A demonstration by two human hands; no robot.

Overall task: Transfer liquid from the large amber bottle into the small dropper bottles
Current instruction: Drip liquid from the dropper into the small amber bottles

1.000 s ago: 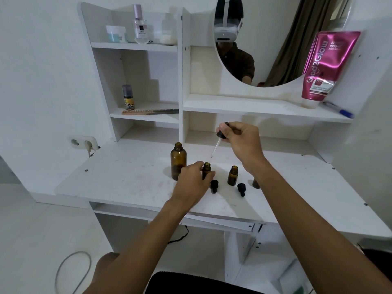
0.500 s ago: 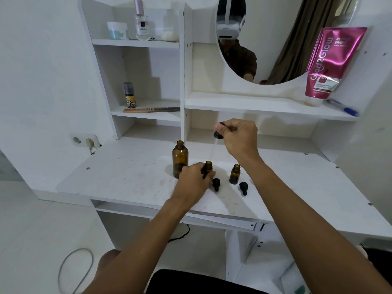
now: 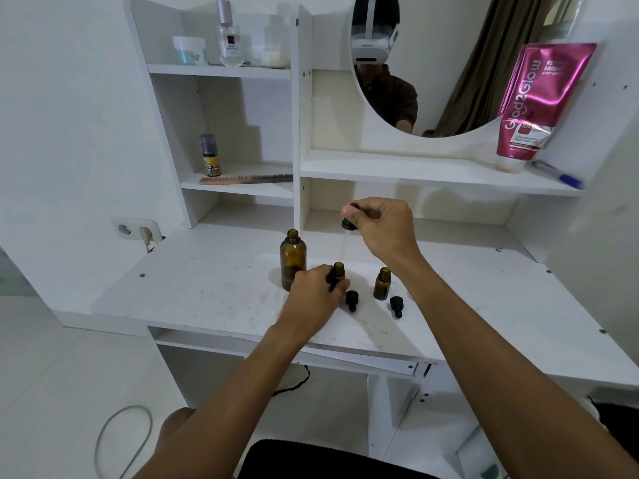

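Note:
The large amber bottle (image 3: 292,259) stands uncapped on the white desk (image 3: 193,288). Just right of it, my left hand (image 3: 316,292) grips a small amber dropper bottle (image 3: 339,270), whose open neck shows above my fingers. My right hand (image 3: 383,229) holds a dropper (image 3: 347,225) by its black bulb above that bottle; the glass pipette hangs down, faint and blurred. A second small open bottle (image 3: 382,283) stands to the right. Two black dropper caps (image 3: 352,300) (image 3: 396,305) lie on the desk in front.
Shelves rise behind the desk, holding a comb (image 3: 245,179), a small spray bottle (image 3: 208,155), jars and a perfume bottle (image 3: 229,36). A pink tube (image 3: 536,102) and a pen (image 3: 557,174) sit on the right shelf under a round mirror (image 3: 432,63). A wall socket (image 3: 136,229) is at the left.
My right hand has lifted the dropper slightly and shifted it left, above the small bottle. My left hand keeps its hold on that bottle.

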